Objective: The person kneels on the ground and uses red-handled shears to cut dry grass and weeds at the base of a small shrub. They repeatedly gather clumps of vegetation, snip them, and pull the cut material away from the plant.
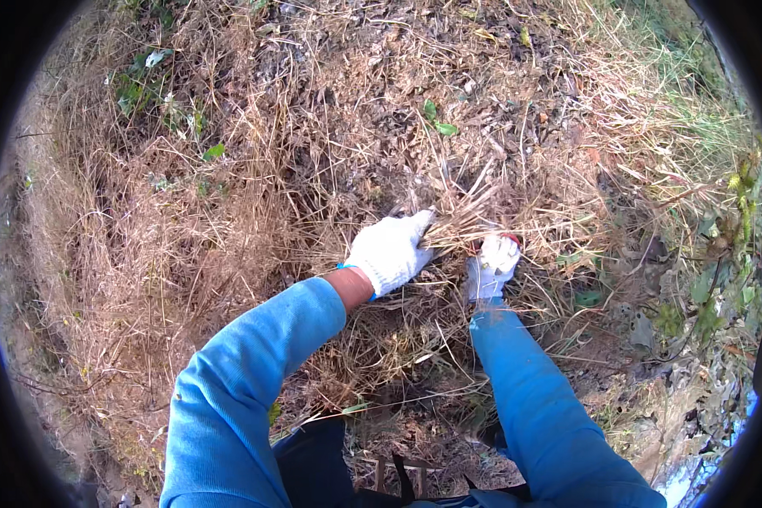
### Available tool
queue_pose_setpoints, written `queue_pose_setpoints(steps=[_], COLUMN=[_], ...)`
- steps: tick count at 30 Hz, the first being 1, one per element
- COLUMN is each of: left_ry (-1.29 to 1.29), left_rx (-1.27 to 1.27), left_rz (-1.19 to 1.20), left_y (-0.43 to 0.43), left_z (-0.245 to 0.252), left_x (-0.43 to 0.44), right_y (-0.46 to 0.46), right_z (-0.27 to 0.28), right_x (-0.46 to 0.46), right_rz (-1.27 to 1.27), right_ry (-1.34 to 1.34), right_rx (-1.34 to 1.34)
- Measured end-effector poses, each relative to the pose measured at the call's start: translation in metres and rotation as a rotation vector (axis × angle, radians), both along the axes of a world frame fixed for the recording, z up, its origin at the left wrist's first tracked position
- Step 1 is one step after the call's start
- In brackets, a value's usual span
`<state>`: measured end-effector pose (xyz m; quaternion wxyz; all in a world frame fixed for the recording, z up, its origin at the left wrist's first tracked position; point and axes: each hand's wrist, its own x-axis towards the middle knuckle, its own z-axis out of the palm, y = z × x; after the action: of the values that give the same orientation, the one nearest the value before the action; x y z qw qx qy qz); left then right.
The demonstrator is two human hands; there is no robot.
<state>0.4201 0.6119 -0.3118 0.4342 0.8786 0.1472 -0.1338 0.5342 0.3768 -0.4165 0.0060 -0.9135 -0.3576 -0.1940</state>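
My left hand (394,253), in a white knit glove with a blue cuff edge, is closed around a bundle of dry straw-coloured grass (460,222). The cut-looking ends of the stalks fan out up and to the right of the fingers. Just right of and below the bundle is my right hand (496,261), also in a white glove and curled into a fist. A bit of a red object (514,239) shows at the far side of that fist. The rest of it is hidden by the hand and grass, so its kind cannot be told.
Tall dry grass (146,254) stands thick on the left. Ahead lies soil with dead leaves (413,70) and a small green seedling (443,127). Leafy weeds (705,305) grow at the right. A small wooden frame (400,465) shows near my legs.
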Motion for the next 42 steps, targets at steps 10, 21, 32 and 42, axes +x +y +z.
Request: queue_pose_setpoints(steps=[10, 21, 32, 42], left_ry=[-0.091, 0.037, 0.023, -0.123], left_rx=[0.513, 0.976, 0.011, 0.434], left_rz=[0.108, 0.634, 1.005, 0.323], left_y=[0.039, 0.188, 0.255, 0.142], left_z=[-0.033, -0.042, -0.093, -0.010], left_x=[-0.027, 0.011, -0.006, -0.015], right_y=[0.007, 0.009, 0.004, 0.008], right_z=[0.010, 0.017, 0.009, 0.012], right_x=[-0.007, -0.010, -0.009, -0.008], right_rz=[-0.152, -0.076, -0.110, -0.158], right_ry=[0.200, 0.182, 0.272, 0.224], right_rx=[-0.009, 0.083, 0.049, -0.017])
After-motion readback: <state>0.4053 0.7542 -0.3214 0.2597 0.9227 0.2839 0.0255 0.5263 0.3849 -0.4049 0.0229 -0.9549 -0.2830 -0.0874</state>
